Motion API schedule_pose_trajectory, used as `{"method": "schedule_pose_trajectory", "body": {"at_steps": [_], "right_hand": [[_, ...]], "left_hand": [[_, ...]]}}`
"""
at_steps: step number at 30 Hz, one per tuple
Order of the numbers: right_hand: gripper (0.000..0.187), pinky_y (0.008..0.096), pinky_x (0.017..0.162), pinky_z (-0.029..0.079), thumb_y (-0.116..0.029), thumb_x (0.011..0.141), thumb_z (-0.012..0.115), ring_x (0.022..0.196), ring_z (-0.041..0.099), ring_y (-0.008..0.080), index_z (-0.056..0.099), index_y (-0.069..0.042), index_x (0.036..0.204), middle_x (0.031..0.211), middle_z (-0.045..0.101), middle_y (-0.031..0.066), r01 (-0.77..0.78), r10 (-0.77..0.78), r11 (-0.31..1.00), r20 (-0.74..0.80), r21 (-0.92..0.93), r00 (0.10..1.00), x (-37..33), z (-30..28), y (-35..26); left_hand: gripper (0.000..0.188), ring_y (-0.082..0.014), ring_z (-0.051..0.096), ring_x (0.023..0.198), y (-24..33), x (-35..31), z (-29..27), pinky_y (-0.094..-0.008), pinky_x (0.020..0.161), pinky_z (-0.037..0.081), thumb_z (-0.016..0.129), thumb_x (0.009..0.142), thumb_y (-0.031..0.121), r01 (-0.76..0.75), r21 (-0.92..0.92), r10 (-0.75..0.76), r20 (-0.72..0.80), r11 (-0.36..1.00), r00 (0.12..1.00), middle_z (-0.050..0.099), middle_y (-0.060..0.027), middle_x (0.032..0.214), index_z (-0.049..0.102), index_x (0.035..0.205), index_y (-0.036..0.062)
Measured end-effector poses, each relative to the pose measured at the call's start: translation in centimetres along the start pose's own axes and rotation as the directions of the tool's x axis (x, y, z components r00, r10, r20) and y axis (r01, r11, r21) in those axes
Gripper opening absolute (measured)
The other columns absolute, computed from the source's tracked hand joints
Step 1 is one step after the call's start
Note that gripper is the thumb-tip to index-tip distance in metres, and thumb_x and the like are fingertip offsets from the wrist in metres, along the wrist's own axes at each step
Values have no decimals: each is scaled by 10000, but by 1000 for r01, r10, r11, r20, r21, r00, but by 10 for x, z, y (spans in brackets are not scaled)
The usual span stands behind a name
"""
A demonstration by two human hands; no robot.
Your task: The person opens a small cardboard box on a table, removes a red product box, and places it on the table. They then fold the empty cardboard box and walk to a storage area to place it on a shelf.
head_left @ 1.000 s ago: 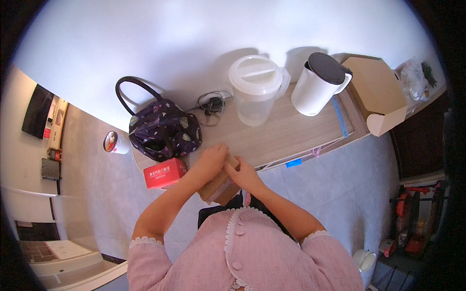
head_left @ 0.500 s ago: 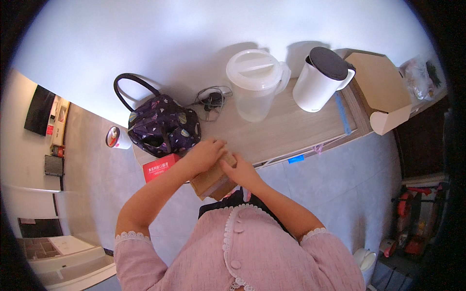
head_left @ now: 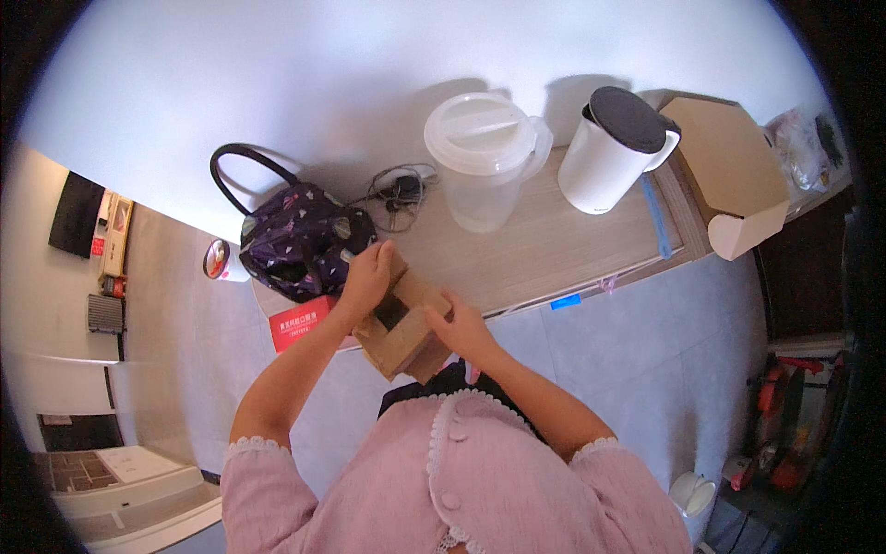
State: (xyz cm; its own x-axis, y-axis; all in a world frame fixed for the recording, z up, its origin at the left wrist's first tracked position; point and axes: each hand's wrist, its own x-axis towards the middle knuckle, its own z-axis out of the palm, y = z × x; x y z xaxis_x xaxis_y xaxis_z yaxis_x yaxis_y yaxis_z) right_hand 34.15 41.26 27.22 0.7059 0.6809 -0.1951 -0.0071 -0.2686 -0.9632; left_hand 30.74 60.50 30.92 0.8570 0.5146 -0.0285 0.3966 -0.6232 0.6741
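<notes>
A small brown cardboard box stands at the front edge of the cabinet top, close to my body. Its upper side is partly open, and a dark gap shows between the flaps. My left hand is closed on a raised flap at the box's far left. With the thumb on top, my right hand grips the box's right side; its other fingers are mostly hidden. Just left of the box lies a red box, beside a dark patterned handbag.
On the wooden cabinet top stand a clear lidded pitcher and a white kettle with a dark lid. A coiled black cable lies behind. An open cardboard carton sits at the right end. A round tub is at the left.
The top of the cardboard box has come open, showing its dark inside. My left hand has moved left and up with a flap, while my right hand stays on the right side.
</notes>
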Motion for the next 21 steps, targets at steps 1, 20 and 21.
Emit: {"method": "schedule_pose_trajectory", "body": {"at_steps": [1, 20, 21], "right_hand": [[557, 411, 801, 445, -432, 809, 519, 938, 572, 377, 482, 2, 1158, 996, 582, 257, -38, 38, 999, 18, 0, 999, 2, -2, -3], [711, 428, 715, 472, -359, 767, 601, 870, 589, 381, 286, 7, 1288, 1041, 560, 249, -94, 120, 647, -21, -757, 993, -17, -66, -105], [664, 415, 724, 471, -317, 774, 585, 869, 592, 369, 302, 7, 1280, 1047, 559, 244, -43, 35, 706, -25, -707, 999, -21, -67, -98]], "left_hand": [[418, -359, 579, 766, -1, 9, 0, -389, 662, 440, 470, 876, 348, -79, -71, 77, -29, 994, 997, 591, -235, 803, 543, 851, -63], [313, -179, 606, 814, 63, -79, -5, -325, 674, 472, 533, 868, 261, -53, -163, 76, 141, 985, 987, 638, -85, 871, 584, 975, -29], [308, -192, 609, 815, 73, -86, -5, -327, 674, 470, 536, 864, 257, 21, -197, 11, 160, 980, 987, 639, -96, 850, 588, 963, -30]]}}
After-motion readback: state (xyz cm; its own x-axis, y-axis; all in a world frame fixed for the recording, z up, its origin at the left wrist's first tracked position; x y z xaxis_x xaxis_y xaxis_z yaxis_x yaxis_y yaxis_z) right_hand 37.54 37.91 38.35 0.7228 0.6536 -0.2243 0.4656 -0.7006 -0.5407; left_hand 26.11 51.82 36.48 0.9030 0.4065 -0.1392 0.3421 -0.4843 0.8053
